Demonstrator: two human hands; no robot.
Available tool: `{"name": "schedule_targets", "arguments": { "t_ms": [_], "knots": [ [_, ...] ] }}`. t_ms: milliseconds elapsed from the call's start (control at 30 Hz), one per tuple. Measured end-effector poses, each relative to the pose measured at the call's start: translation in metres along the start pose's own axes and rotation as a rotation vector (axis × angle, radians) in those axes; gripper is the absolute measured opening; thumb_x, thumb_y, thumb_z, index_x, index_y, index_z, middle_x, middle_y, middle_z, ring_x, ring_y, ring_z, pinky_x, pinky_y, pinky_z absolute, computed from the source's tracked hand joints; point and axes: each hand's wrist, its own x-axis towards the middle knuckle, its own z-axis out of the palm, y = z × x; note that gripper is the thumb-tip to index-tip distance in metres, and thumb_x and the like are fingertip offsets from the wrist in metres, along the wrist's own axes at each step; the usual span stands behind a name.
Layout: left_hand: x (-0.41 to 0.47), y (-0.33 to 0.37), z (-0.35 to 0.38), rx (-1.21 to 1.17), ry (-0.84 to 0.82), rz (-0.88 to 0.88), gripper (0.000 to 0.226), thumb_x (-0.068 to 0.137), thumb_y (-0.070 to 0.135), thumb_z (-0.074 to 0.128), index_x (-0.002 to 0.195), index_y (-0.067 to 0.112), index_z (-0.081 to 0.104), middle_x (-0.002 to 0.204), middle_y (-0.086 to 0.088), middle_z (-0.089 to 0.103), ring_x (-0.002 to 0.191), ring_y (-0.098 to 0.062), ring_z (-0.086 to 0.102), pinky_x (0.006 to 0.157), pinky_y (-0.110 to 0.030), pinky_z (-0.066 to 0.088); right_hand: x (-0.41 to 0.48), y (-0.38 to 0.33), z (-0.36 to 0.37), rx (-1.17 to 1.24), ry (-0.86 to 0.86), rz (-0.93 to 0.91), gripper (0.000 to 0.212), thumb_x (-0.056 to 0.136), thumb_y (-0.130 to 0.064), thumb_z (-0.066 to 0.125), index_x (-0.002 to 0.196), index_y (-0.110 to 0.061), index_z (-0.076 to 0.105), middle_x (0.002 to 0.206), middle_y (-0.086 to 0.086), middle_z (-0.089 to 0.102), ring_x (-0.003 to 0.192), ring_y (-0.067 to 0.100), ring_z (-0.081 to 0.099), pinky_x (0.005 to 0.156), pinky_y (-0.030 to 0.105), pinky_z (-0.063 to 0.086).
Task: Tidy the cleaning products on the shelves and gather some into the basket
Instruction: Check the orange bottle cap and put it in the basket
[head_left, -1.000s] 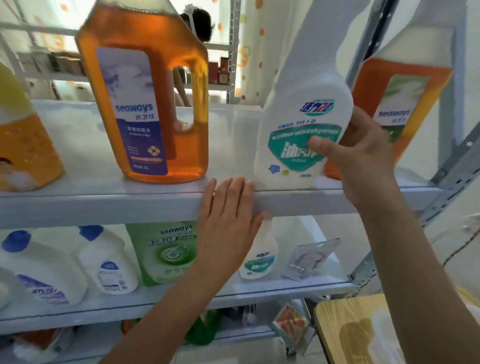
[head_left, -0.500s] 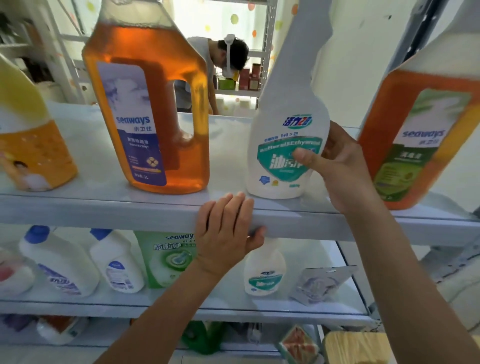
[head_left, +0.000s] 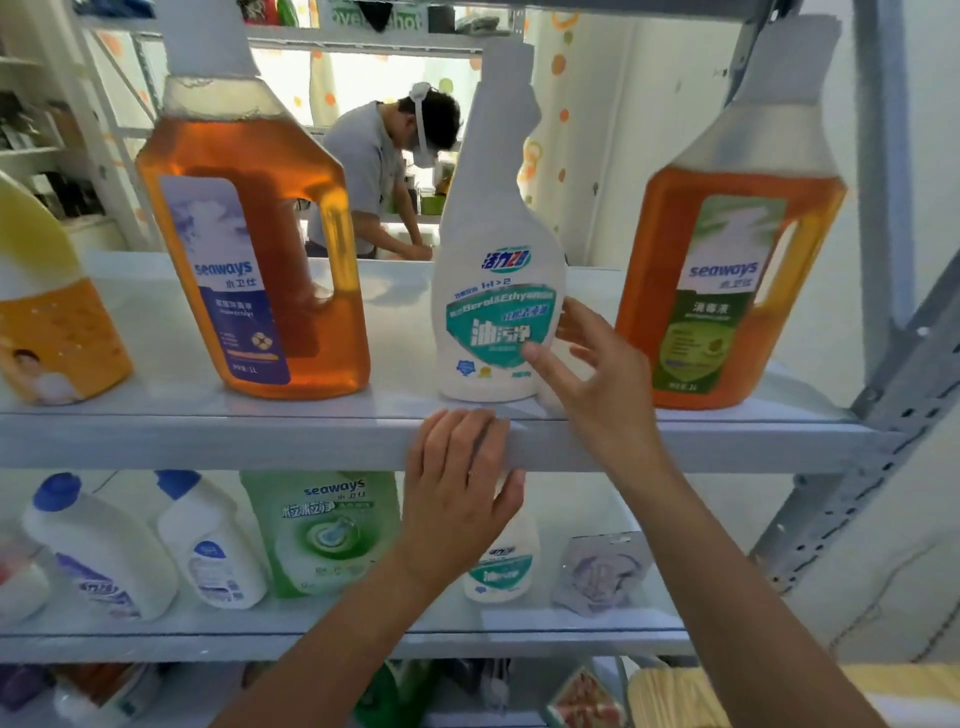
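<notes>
A white spray bottle with a teal label (head_left: 493, 291) stands upright near the front of the top shelf (head_left: 208, 436). My right hand (head_left: 597, 384) is at its right side, thumb tip on the label and fingers spread loosely beside the bottle. My left hand (head_left: 457, 488) rests flat on the shelf's front edge just below the bottle, thumb under the lip. An amber bottle with a blue label (head_left: 249, 260) stands to the left, an amber bottle with a green label (head_left: 727, 291) to the right. No basket can be identified.
A yellow-orange bottle (head_left: 47, 312) is at far left. The lower shelf holds two white blue-capped bottles (head_left: 98, 551), a green pouch (head_left: 322, 530), a small spray bottle (head_left: 501, 571) and a blister pack (head_left: 597, 571). A person (head_left: 374, 171) bends behind the rack. A steel upright (head_left: 883, 208) stands at right.
My right hand's grip on the white spray bottle has loosened, with the fingers now spread. The bottle stands further left of the green-label bottle. My left hand stays on the shelf edge.
</notes>
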Motion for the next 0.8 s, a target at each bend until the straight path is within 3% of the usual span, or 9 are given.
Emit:
{"name": "schedule_targets", "arguments": {
  "t_ms": [133,200,267,333,433,533,633,800],
  "knots": [
    [0.006,0.025,0.012,0.074,-0.101,-0.003,0.037,0.097,0.035,0.040,0.124,0.011,0.051,0.116,-0.013,0.065,0.112,-0.026,0.047,0.108,-0.042,0.025,-0.027,0.030,-0.039,-0.091,0.608,-0.310,0.047,0.079,-0.032,0.073,0.114,-0.013,0.047,0.112,-0.002,0.050,0.104,0.025,0.053,0.092,0.030,0.048],
    [0.008,0.030,0.017,0.096,-0.123,-0.016,0.041,0.092,0.037,0.046,0.125,0.013,0.051,0.114,-0.011,0.067,0.112,-0.026,0.047,0.109,-0.041,0.022,-0.022,0.041,-0.069,-0.007,0.691,-0.260,0.064,0.073,-0.036,0.078,0.118,-0.014,0.039,0.122,0.009,0.039,0.113,0.033,0.045,0.101,0.040,0.043],
    [0.008,0.032,0.020,0.111,-0.120,-0.027,0.041,0.092,0.039,0.046,0.125,0.014,0.051,0.114,-0.009,0.068,0.112,-0.025,0.048,0.108,-0.040,0.022,-0.007,0.045,-0.096,0.135,0.609,-0.030,0.080,0.067,-0.043,0.077,0.128,-0.015,0.033,0.135,0.011,0.037,0.124,0.021,0.042,0.110,0.041,0.035],
    [0.007,0.032,0.023,0.120,-0.115,-0.033,0.040,0.093,0.040,0.046,0.124,0.014,0.052,0.115,-0.008,0.068,0.112,-0.024,0.048,0.108,-0.039,0.022,0.009,0.044,-0.116,0.185,0.466,0.115,0.076,0.071,-0.050,0.071,0.132,-0.017,0.040,0.135,0.001,0.047,0.122,0.009,0.049,0.109,0.038,0.038],
    [0.007,0.031,0.023,0.116,-0.106,-0.043,0.040,0.090,0.040,0.049,0.122,0.015,0.053,0.114,-0.008,0.068,0.111,-0.024,0.049,0.108,-0.039,0.023,0.035,0.034,-0.135,0.256,0.403,0.190,0.051,0.083,-0.056,0.056,0.116,-0.018,0.055,0.111,-0.004,0.064,0.100,0.008,0.062,0.094,0.037,0.051],
    [0.007,0.032,0.020,0.090,-0.091,-0.044,0.039,0.093,0.040,0.046,0.123,0.015,0.052,0.119,-0.007,0.061,0.112,-0.024,0.049,0.108,-0.039,0.023,0.057,0.022,-0.142,0.344,0.280,0.229,0.035,0.091,-0.053,0.049,0.095,-0.020,0.057,0.080,-0.001,0.063,0.070,0.012,0.061,0.068,0.030,0.053],
    [0.008,0.033,0.015,0.057,-0.112,-0.056,0.041,0.091,0.038,0.048,0.125,0.015,0.049,0.125,-0.004,0.050,0.114,-0.024,0.047,0.108,-0.040,0.024,0.065,0.017,-0.137,0.397,0.248,0.271,0.038,0.088,-0.052,0.056,0.075,-0.017,0.053,0.055,-0.005,0.051,0.049,0.010,0.047,0.052,0.023,0.042],
    [0.010,0.033,0.007,0.044,-0.173,-0.066,0.044,0.088,0.037,0.049,0.127,0.015,0.050,0.121,-0.007,0.063,0.114,-0.023,0.047,0.107,-0.040,0.025,0.061,0.014,-0.128,0.359,0.386,0.277,0.048,0.085,-0.050,0.060,0.057,-0.018,0.038,0.040,-0.011,0.041,0.041,0.011,0.037,0.046,0.025,0.033]
  ]
}}
